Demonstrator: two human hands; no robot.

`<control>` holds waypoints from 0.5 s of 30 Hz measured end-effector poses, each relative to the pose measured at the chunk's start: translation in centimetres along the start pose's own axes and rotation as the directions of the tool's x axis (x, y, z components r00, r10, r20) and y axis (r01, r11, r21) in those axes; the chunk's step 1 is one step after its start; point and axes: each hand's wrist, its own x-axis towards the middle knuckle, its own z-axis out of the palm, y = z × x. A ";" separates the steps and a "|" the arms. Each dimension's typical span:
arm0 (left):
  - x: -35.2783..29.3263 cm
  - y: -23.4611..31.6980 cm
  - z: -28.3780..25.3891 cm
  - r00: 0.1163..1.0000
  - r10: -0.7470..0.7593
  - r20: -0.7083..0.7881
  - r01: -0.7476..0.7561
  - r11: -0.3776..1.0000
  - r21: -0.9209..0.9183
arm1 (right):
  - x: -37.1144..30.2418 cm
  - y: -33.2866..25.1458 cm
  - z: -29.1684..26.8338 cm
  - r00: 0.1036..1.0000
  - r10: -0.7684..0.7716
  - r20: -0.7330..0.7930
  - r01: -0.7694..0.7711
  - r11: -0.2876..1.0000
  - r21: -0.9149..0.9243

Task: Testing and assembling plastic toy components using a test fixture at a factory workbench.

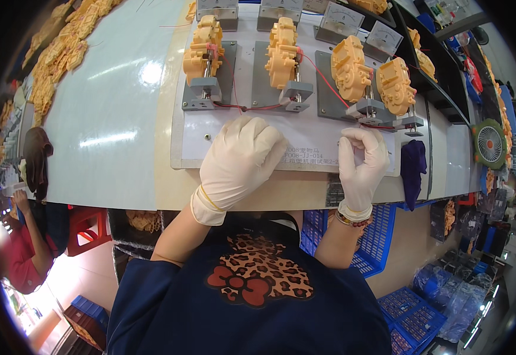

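My left hand (pixel 241 155), in a white glove, is curled low over the front of a pale test board (pixel 190 155). Its fingertips are turned under and hidden, so I cannot see what they hold, if anything. To the right, my right hand (pixel 364 167), gloved too, has thumb and forefinger bent together in a loose pinch, with nothing visible in it. Beyond the hands stand yellow plastic gear housings on grey fixtures: one at left (pixel 204 53), one in the middle (pixel 283 53), and two at right (pixel 350 68), (pixel 395 86). Red wires (pixel 323 77) run between fixtures.
Analogue meters (pixel 339 22) line the board's back. More yellow housings (pixel 62 59) are heaped at far left. A dark cloth (pixel 36 160) hangs at the left, a purple cloth (pixel 413 171) at the right. A small fan (pixel 489 144) and blue crates (pixel 409 313) are at right. Another person (pixel 24 254) sits at left.
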 end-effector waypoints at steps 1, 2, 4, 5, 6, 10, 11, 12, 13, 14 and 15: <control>0.1 0.0 0.0 1.000 -0.003 -0.023 0.003 1.000 -0.013 | 0.0 0.0 0.0 1.000 0.001 0.003 -0.001 1.000 0.004; 0.1 0.0 0.0 1.000 -0.009 -0.020 0.008 1.000 -0.008 | 0.0 0.1 0.0 1.000 -0.002 0.003 0.002 1.000 0.003; 0.1 0.0 0.0 0.999 0.017 -0.037 -0.016 1.000 0.017 | 0.1 0.1 0.1 1.000 -0.003 0.010 0.003 1.000 0.011; 0.1 0.0 0.0 0.999 0.010 -0.030 -0.009 1.000 0.024 | 0.1 -0.1 0.1 1.000 0.001 0.001 -0.001 1.000 0.012; 0.2 0.0 0.1 0.999 0.018 -0.037 -0.018 1.000 0.011 | 0.1 -0.1 0.1 1.000 0.005 -0.008 -0.005 1.000 0.013; 0.2 -0.1 0.1 0.998 0.047 -0.041 -0.046 0.999 0.030 | 0.2 -0.1 -0.2 1.000 0.016 0.004 -0.016 1.000 0.005; 0.2 -0.1 0.1 0.998 0.043 -0.039 -0.041 0.999 0.035 | 0.3 -0.1 -0.3 1.000 0.008 0.012 -0.008 1.000 -0.003; 0.1 -0.2 0.1 0.998 0.049 -0.035 -0.047 0.998 0.035 | 0.3 0.0 -0.2 1.000 0.008 0.015 -0.008 1.000 0.001; 0.1 -0.3 0.1 0.998 0.055 -0.031 -0.054 0.998 0.035 | 0.3 0.0 -0.2 1.000 0.014 0.013 -0.014 1.000 0.004; 0.0 -0.3 0.1 0.998 0.054 -0.030 -0.053 0.998 0.035 | 0.2 0.0 -0.1 1.000 0.020 0.010 -0.020 1.000 0.006; 0.0 -0.2 0.1 0.998 0.050 -0.029 -0.049 0.998 0.042 | 0.2 0.0 -0.1 1.000 0.020 0.011 -0.020 1.000 0.006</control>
